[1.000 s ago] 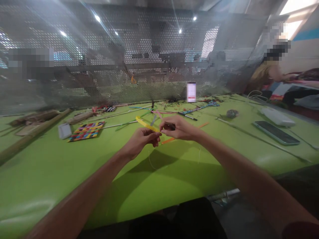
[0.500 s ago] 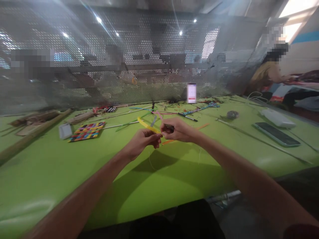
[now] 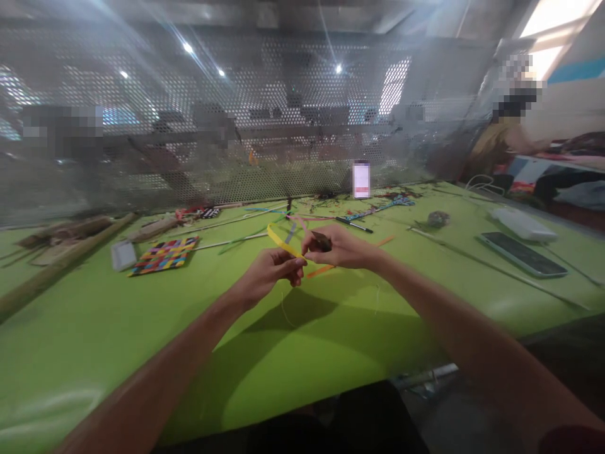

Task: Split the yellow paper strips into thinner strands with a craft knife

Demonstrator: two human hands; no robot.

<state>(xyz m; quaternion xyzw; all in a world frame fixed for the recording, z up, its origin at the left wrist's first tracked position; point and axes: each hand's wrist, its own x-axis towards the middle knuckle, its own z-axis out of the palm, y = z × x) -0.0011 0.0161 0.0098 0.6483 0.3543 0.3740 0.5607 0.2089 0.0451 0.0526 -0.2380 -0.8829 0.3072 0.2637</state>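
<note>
Both hands are raised just above the lime-green table [image 3: 331, 353]. The left hand [image 3: 269, 272] pinches the near end of a thin yellow strip [image 3: 282, 242]; the right hand [image 3: 341, 247], touching it, grips a small dark object [image 3: 322, 240] at thumb and forefinger. Likely mid-step in working the strip's end; the next move seems to call for a steady pinch and fine fingertip alignment.

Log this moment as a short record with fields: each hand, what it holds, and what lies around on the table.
left hand: pinches the thin yellow strip, raised above the table
right hand: grips a small dark object beside the strip's end; what it is cannot be told
surface: bright green table
left of hands: multicoloured woven square mat, long bamboo pole
under the right hand: orange strip
right side: dark flat smartphone, white oblong box
back: perforated metal screen, small upright phone
</note>
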